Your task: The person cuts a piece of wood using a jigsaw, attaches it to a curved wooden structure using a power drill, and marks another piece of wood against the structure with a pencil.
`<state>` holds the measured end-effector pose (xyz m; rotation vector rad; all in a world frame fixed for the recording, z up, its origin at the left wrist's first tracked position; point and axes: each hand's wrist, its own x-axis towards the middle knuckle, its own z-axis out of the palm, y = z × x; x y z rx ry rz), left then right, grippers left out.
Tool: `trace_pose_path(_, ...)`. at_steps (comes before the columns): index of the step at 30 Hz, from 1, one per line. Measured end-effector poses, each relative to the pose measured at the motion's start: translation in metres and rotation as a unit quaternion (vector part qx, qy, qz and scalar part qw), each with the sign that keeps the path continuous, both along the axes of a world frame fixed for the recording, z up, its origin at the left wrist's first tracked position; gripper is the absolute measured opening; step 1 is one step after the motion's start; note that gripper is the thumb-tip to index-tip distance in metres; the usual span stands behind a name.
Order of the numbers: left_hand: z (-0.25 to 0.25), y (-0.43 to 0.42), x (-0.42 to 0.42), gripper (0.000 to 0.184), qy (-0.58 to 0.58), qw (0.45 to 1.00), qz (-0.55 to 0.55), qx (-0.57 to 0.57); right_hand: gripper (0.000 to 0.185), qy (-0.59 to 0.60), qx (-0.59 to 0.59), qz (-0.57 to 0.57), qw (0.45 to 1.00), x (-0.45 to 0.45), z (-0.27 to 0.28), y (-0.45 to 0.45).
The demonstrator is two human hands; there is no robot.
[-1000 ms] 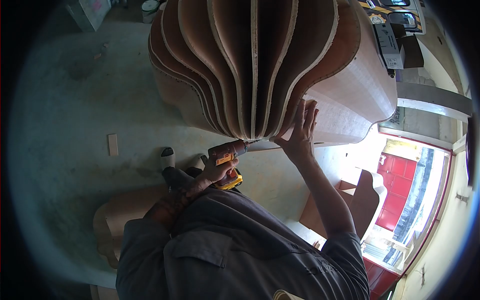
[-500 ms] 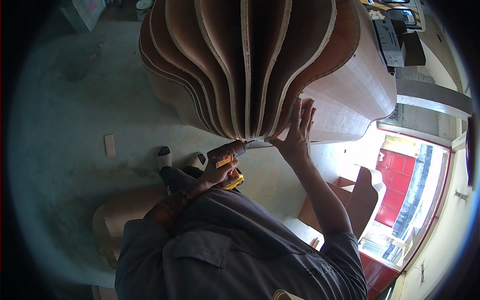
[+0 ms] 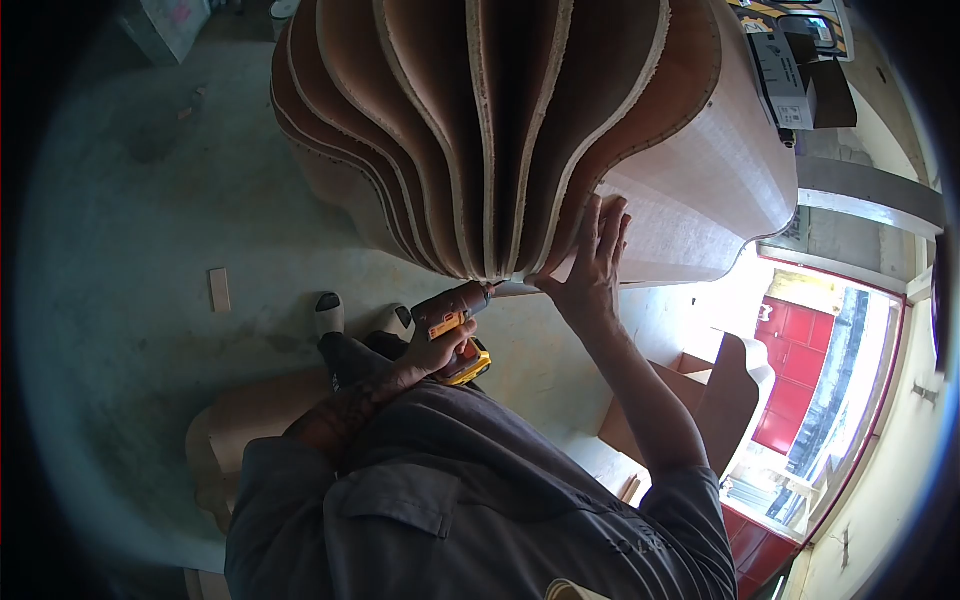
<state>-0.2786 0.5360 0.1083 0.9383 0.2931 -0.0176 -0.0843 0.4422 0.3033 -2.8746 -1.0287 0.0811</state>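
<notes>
My left hand point(image 3: 437, 350) is wrapped round the handle of a yellow and dark cordless drill point(image 3: 452, 308). The drill's tip meets the lower edge of a large curved wooden form point(image 3: 690, 190), where its ribs draw together. Several wavy-edged plywood ribs point(image 3: 484, 120) fan upward from that point. My right hand point(image 3: 592, 275) lies with fingers outstretched against the smooth side panel, its thumb near the drill tip. Any screw or small part at the tip is too small to make out.
Behind my left arm lies a curved wooden piece point(image 3: 215, 440). A small wood offcut point(image 3: 219, 290) is on the floor point(image 3: 140, 240). Cardboard-coloured panels point(image 3: 725, 400) stand at the right by a bright doorway. An opened box point(image 3: 780, 85) sits beyond the form.
The wooden form's upper part has shifted slightly left and up in view. Both hands and the drill stay almost where they were.
</notes>
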Motion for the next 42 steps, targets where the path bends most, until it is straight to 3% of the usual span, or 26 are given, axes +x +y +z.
trace_pose_path(15,-0.004,-0.004,-0.001,0.023,0.018,0.999,-0.041,-0.012,0.144,-0.004,0.022,-0.023,0.999,-0.005,0.002,-0.002)
trace_pose_path(16,-0.003,-0.01,0.0,0.025,0.026,0.999,0.0,-0.043,0.144,-0.002,0.021,-0.024,0.999,-0.004,0.002,-0.001)
trace_pose_path(20,-0.011,-0.014,-0.001,0.025,0.026,0.996,-0.016,-0.087,0.145,0.004,0.024,-0.027,0.999,-0.003,-0.002,-0.002)
trace_pose_path(27,-0.006,0.011,-0.009,0.018,0.021,0.999,-0.026,0.036,0.141,0.01,0.029,-0.026,0.999,-0.001,-0.001,-0.008)
trace_pose_path(29,0.004,0.038,-0.019,0.024,-0.058,0.983,-0.044,0.166,0.138,0.007,0.045,-0.038,0.998,-0.008,0.003,-0.008)
trace_pose_path(30,0.002,0.055,-0.027,0.031,-0.127,0.952,-0.007,0.277,0.132,0.002,0.066,-0.046,0.997,-0.013,0.003,-0.01)
trace_pose_path(32,0.0,0.095,-0.054,0.036,-0.159,0.903,-0.046,0.397,0.125,-0.008,0.104,-0.057,0.993,-0.03,-0.005,-0.015)
trace_pose_path(34,0.004,0.128,-0.085,0.037,-0.192,0.854,-0.056,0.48,0.093,-0.027,0.32,-0.11,0.941,-0.058,-0.032,-0.024)
trace_pose_path(35,0.008,0.143,-0.1,0.039,-0.115,0.863,-0.049,0.489,0.093,-0.026,0.334,-0.109,0.936,-0.068,-0.037,-0.023)
trace_pose_path(36,0.011,0.158,-0.118,0.041,-0.037,0.867,-0.039,0.495,0.075,-0.043,0.312,-0.145,0.938,-0.077,-0.043,-0.02)
trace_pose_path(37,-0.003,0.173,-0.14,0.041,-0.037,0.859,-0.039,0.509,0.058,-0.058,0.288,-0.182,0.938,-0.082,-0.047,-0.015)
trace_pose_path(38,-0.031,0.189,-0.164,0.046,0.052,0.864,-0.029,0.5,0.058,-0.055,0.302,-0.183,0.934,-0.083,-0.041,-0.004)
trace_pose_path(40,-0.058,0.217,-0.207,0.048,0.177,0.838,0.016,0.516,0.032,0.016,0.336,-0.192,0.922,-0.079,-0.019,0.021)
trace_pose_path(41,-0.065,0.229,-0.228,0.047,0.214,0.811,0.049,0.543,0.032,0.017,0.347,-0.19,0.918,-0.068,-0.018,0.027)
trace_pose_path(42,-0.096,0.25,-0.254,0.051,0.326,0.793,0.015,0.515,0.026,0.003,0.307,-0.205,0.929,-0.057,-0.019,0.029)
